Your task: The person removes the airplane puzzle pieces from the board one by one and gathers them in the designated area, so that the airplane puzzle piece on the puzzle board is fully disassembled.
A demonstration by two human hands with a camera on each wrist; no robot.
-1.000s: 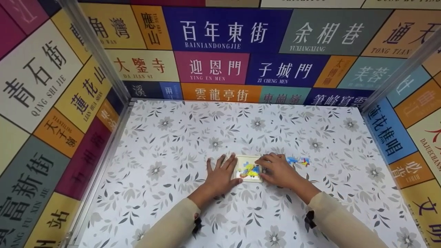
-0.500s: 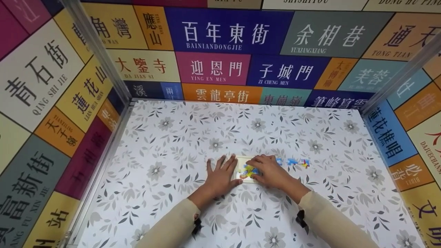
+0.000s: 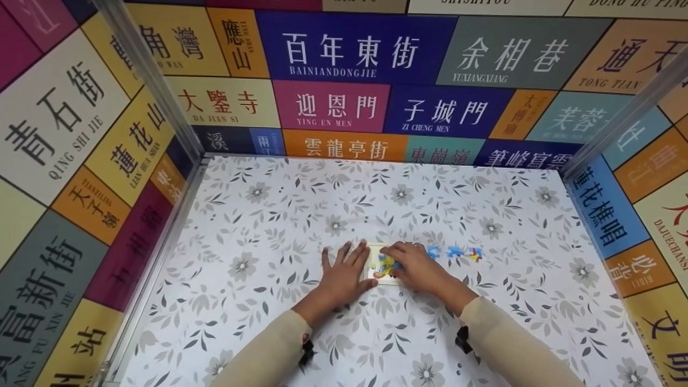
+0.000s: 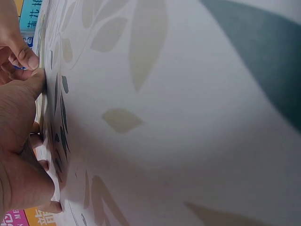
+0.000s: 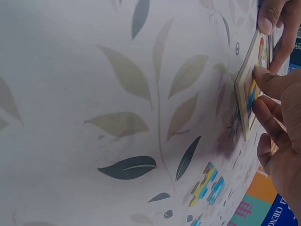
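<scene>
A small pale puzzle frame lies on the floral tabletop, with yellow and blue pieces inside it. My left hand spreads its straight fingers along the frame's left side; its thumb touches the near edge. Over the right half of the frame, my right hand has bent fingers. In the right wrist view its thumb and a fingertip touch the picture, pinching a small piece with blue on it. That piece is mostly hidden by the fingers. The left wrist view shows both hands only at its left edge.
Loose jigsaw pieces lie in a row right of the frame: a blue one, another blue one and a blue, yellow and red one. Panels printed with large characters wall the table at the back and sides.
My right hand has moved left from the frame's right edge to over the picture, uncovering the nearest loose blue piece. My left hand has stayed where it was.
</scene>
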